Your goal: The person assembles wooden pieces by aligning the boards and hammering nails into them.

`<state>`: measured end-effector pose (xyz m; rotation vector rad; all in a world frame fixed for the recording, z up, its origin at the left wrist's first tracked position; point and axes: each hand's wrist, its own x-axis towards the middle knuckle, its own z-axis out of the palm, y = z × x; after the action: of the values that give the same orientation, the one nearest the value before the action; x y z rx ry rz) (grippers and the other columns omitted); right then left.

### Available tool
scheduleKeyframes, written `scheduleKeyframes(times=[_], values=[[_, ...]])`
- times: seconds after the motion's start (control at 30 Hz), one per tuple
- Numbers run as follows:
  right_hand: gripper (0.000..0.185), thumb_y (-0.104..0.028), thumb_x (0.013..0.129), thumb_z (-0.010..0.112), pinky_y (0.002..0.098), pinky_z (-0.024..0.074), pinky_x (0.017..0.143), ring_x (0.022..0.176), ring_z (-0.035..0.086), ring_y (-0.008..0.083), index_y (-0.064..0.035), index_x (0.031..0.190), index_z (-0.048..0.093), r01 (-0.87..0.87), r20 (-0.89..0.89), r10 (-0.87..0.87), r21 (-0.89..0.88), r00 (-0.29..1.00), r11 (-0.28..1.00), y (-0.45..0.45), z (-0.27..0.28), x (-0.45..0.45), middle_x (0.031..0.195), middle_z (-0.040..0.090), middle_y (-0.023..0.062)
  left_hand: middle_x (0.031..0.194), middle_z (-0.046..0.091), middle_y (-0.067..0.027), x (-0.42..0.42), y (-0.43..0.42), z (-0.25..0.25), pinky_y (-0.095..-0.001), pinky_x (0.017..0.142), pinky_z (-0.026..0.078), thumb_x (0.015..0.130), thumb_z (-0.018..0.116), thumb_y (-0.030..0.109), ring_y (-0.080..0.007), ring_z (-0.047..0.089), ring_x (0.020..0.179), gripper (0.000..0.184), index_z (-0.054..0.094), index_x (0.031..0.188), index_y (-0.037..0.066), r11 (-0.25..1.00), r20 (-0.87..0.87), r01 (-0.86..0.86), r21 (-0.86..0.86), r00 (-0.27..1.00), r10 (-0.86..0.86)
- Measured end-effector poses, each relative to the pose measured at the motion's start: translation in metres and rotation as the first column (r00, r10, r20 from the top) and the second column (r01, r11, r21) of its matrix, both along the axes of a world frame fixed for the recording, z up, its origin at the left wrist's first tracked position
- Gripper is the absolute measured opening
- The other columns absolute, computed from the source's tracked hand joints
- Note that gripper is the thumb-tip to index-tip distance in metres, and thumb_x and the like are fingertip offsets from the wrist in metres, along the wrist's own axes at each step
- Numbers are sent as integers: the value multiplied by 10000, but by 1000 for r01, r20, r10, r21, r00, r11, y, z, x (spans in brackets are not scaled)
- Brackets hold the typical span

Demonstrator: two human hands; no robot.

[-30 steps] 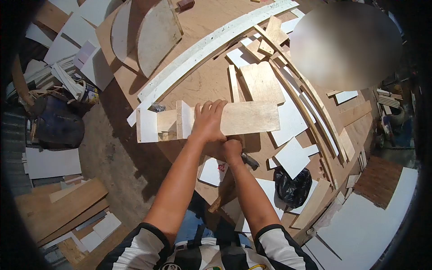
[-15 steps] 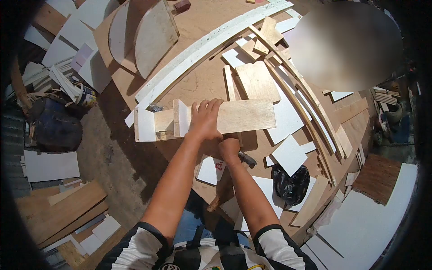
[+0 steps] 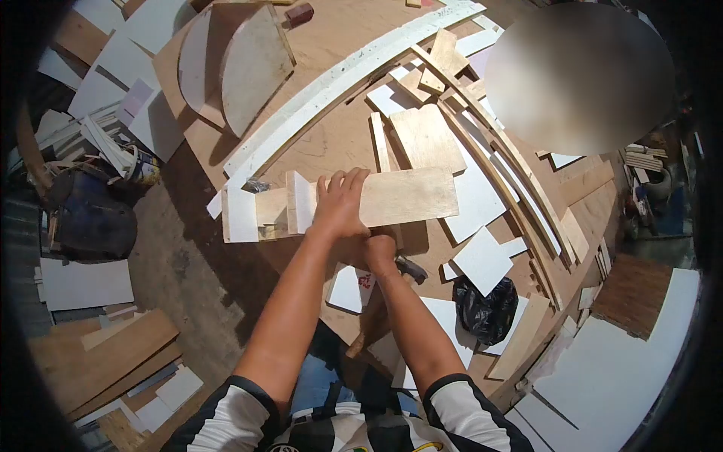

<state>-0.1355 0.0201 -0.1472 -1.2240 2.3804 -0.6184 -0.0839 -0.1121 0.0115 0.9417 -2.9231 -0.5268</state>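
A pale wooden board (image 3: 410, 195) with two short white-faced crosspieces, one at its left end (image 3: 242, 216) and one nearer the middle (image 3: 300, 202), lies across the view. My left hand (image 3: 340, 202) grips the board just right of the middle crosspiece, fingers over its top. Close below the board's near edge, my right hand (image 3: 379, 248) is closed; whatever its fingers hold is hidden. Beside the right wrist is a hammer's dark head (image 3: 410, 270). Its wooden handle (image 3: 366, 333) shows partly on the other side of the forearm.
Curved wooden strips (image 3: 501, 143) and a long white curved piece (image 3: 339, 71) lie on the brown worktable (image 3: 331, 143). White offcuts (image 3: 483, 260) and a black plastic bag (image 3: 487, 310) are at right. A half-round frame (image 3: 256, 71) stands behind. A dark bucket (image 3: 94, 211) is left.
The board and both hands sit very slightly lower and further left in view, with the surroundings shifting a little too. Both hands keep nearly the same pose.
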Motion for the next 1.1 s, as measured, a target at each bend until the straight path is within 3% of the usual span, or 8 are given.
scheduleKeyframes(times=[0.33,0.4,0.53,0.6,0.73,0.93,1.03,1.1], values=[[230,-236,844,639,508,600,767,851,758,382,-94,841,820,-148,-6,152,200,988,969,-1,-17,-3,882,763,195,1545,445,-105,-1,-2,-2,-696,1185,231,420,972,299,-388,396,1431,1302,342,1545,116,1000,11,11,6,1000,-11],[429,-404,960,571,508,587,776,788,749,382,-93,767,795,-61,-16,64,160,998,985,-3,-26,-1,787,751,185,1561,421,-144,-1,-3,-3,-705,1185,199,415,996,342,-418,356,1454,1367,305,1574,129,999,39,15,37,999,-16],[412,-389,965,571,489,592,763,795,753,371,-100,774,795,42,-37,-43,-33,998,999,0,-22,3,774,747,184,1555,423,-152,-1,-5,-5,-704,1188,186,415,993,333,-419,351,1454,1357,314,1572,126,998,12,11,54,1000,-12],[388,-398,981,563,490,590,782,844,750,375,-105,877,795,-44,48,36,172,998,984,0,-24,0,847,757,187,1552,425,-153,-1,-5,-4,-689,1192,184,407,988,335,-419,359,1447,1342,336,1560,114,997,-10,16,76,1000,-15],[346,-309,933,565,502,595,837,889,762,383,-83,896,824,-147,28,145,279,989,949,0,-34,2,918,776,182,1540,435,-158,0,-6,-3,-638,1194,213,413,968,318,-410,379,1429,1305,358,1546,102,997,-56,29,75,998,-25],[413,-376,954,555,518,580,886,975,749,393,-56,964,816,79,2,-80,-87,997,993,-1,-25,11,1037,767,209,1513,456,-169,0,-7,-2,-559,1180,263,418,915,303,-398,413,1391,1244,382,1524,98,995,-88,63,79,995,-56],[408,-374,959,643,391,530,971,1196,659,302,-82,1238,705,112,338,-154,138,928,984,-5,-32,8,1267,707,163,1509,462,-166,1,-6,-4,-589,1194,247,415,908,315,-406,403,1404,1241,382,1519,98,995,-108,53,87,993,-43],[381,-407,925,621,479,565,921,1028,730,364,-84,1027,795,173,185,-159,-63,970,983,-1,-29,11,1081,756,190,1511,462,-161,1,-4,-5,-628,1203,226,425,904,317,-422,386,1419,1228,381,1515,98,998,-102,37,40,994,-33]])
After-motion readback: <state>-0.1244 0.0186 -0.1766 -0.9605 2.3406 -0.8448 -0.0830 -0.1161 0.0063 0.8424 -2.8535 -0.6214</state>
